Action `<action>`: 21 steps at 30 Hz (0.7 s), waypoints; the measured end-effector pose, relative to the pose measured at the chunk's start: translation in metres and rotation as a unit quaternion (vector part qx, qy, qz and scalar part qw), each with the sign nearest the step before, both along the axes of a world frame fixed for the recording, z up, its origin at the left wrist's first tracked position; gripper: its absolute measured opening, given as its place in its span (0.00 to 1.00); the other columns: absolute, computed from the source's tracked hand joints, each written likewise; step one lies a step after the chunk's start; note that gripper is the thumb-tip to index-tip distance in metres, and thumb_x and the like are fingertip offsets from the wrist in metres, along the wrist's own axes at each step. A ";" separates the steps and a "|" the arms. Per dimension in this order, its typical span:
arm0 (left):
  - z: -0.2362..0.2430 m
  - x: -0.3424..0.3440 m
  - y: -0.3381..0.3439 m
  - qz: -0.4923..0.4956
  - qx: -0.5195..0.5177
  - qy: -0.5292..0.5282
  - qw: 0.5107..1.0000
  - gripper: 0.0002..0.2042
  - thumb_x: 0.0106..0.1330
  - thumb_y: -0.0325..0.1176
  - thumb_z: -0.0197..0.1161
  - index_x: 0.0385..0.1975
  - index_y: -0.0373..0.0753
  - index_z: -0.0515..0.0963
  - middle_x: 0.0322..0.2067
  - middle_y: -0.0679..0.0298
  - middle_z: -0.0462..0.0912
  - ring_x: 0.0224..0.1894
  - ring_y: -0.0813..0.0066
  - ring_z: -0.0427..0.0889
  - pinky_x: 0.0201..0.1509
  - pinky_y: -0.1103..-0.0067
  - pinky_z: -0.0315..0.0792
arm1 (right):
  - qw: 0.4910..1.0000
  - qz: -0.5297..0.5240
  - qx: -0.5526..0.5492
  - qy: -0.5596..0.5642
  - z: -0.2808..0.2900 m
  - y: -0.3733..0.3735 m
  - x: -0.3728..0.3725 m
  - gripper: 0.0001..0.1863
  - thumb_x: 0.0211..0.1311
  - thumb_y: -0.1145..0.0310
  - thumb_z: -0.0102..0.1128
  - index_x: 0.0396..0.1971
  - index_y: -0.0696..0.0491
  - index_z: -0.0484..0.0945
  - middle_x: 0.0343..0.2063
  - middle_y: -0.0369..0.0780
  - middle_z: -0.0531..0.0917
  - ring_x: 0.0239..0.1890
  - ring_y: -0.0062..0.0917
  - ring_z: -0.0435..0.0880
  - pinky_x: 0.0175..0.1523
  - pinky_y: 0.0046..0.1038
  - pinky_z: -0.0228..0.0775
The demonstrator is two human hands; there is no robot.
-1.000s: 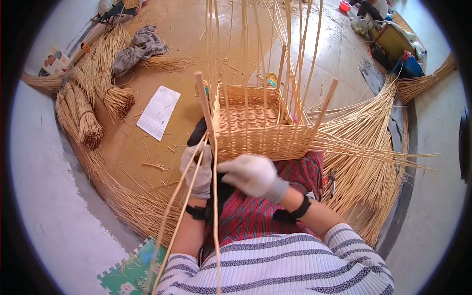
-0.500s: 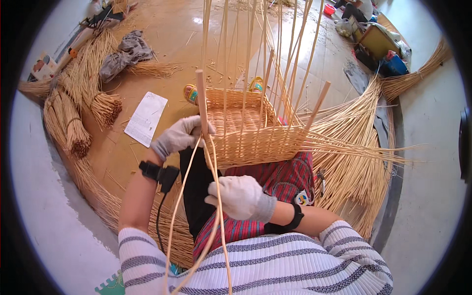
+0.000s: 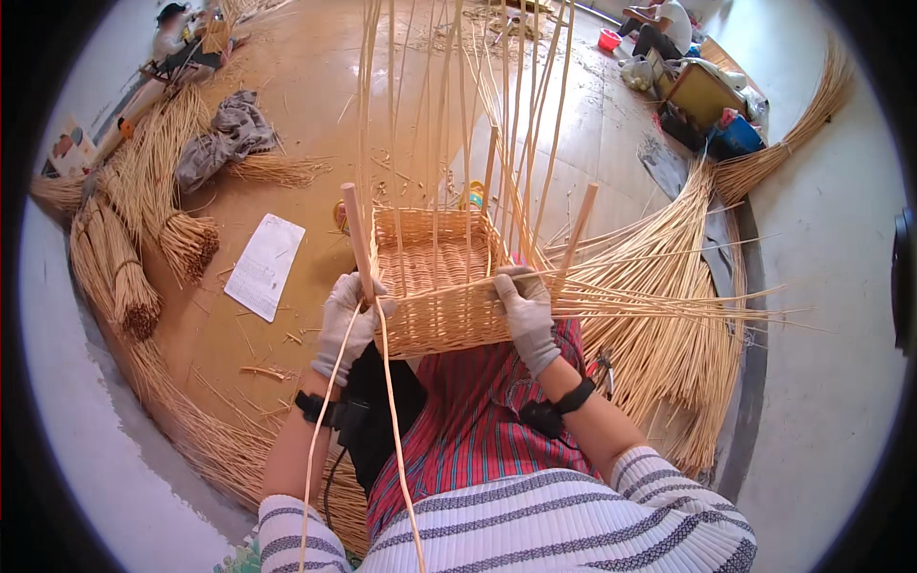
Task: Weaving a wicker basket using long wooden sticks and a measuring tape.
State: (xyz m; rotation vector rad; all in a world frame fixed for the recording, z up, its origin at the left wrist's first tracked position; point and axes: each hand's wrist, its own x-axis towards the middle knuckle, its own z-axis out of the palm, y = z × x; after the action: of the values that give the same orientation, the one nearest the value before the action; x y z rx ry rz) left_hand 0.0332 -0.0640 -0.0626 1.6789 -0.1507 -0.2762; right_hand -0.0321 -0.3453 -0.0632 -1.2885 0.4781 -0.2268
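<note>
A square woven wicker basket [image 3: 435,320] rests over my lap, with long upright stakes [image 3: 449,105] rising from it and wooden posts [image 3: 578,224] at its corners. My left hand [image 3: 344,320], gloved, grips the front-left post [image 3: 355,229] where two long loose canes [image 3: 392,420] leave the basket and hang down toward me. My right hand [image 3: 523,315], also gloved, clasps the front wall near the right corner, thumb on the outer weave. Several loose strands [image 3: 697,307] stick out rightward behind it.
Cane bundles lie left [image 3: 134,286] and right [image 3: 669,372], with grey cloth [image 3: 220,138] and a white sheet [image 3: 263,267] on the floor [image 3: 306,201]. At the back sit one person [image 3: 177,38] left and another [image 3: 659,38] right, near a red bowl [image 3: 608,40] and boxes [image 3: 707,100].
My right hand has risen from the hanging canes to the basket's front-right wall. My left hand stays at the left post, slightly lower than half a second ago. The basket appears shifted left and down.
</note>
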 end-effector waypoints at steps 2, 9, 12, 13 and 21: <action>-0.002 -0.004 -0.007 0.037 0.008 -0.062 0.997 0.10 0.63 0.26 0.74 0.35 0.38 0.77 0.34 0.69 0.73 0.39 0.78 0.75 0.46 0.79 0.73 | 0.961 0.013 -0.200 -0.192 0.029 0.022 0.022 0.08 0.75 0.75 0.60 0.50 0.55 0.81 0.40 0.38 0.88 0.43 0.22 0.89 0.43 0.23 0.80; -0.001 -0.007 -0.017 0.098 0.030 -0.134 0.986 0.09 0.67 0.28 0.72 0.30 0.38 0.77 0.29 0.68 0.71 0.37 0.76 0.71 0.42 0.77 0.69 | 0.779 0.171 -0.543 -0.264 0.115 0.099 0.147 0.36 0.67 0.74 0.63 0.75 0.43 0.66 0.64 0.55 0.78 0.62 0.39 0.84 0.58 0.34 0.80; -0.005 -0.006 -0.019 0.094 0.073 -0.202 0.972 0.09 0.67 0.26 0.70 0.27 0.37 0.76 0.27 0.69 0.69 0.35 0.78 0.71 0.41 0.78 0.68 | 0.875 0.115 -0.364 -0.297 0.087 0.083 0.129 0.45 0.69 0.73 0.62 0.81 0.42 0.50 0.62 0.54 0.80 0.59 0.36 0.86 0.51 0.33 0.81; -0.008 -0.003 -0.019 0.077 -0.097 -0.043 0.991 0.10 0.65 0.24 0.69 0.25 0.37 0.73 0.27 0.71 0.69 0.32 0.81 0.70 0.38 0.78 0.68 | 0.932 0.201 -0.196 -0.229 0.069 0.069 0.102 0.46 0.71 0.74 0.60 0.82 0.45 0.45 0.59 0.53 0.82 0.57 0.35 0.88 0.47 0.32 0.82; -0.038 -0.003 -0.019 0.074 -0.140 -0.058 0.986 0.10 0.64 0.22 0.72 0.35 0.43 0.76 0.31 0.74 0.73 0.34 0.84 0.71 0.41 0.82 0.71 | 0.944 0.217 -0.247 0.023 0.013 0.051 -0.057 0.26 0.78 0.72 0.51 0.72 0.55 0.61 0.45 0.51 0.88 0.39 0.41 0.91 0.45 0.36 0.84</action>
State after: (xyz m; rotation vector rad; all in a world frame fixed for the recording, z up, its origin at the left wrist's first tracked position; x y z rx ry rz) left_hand 0.0301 -0.0831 -0.1003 1.4175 -0.1443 -0.0421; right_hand -0.0893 -0.2941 -0.0504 -1.8581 0.1662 0.0630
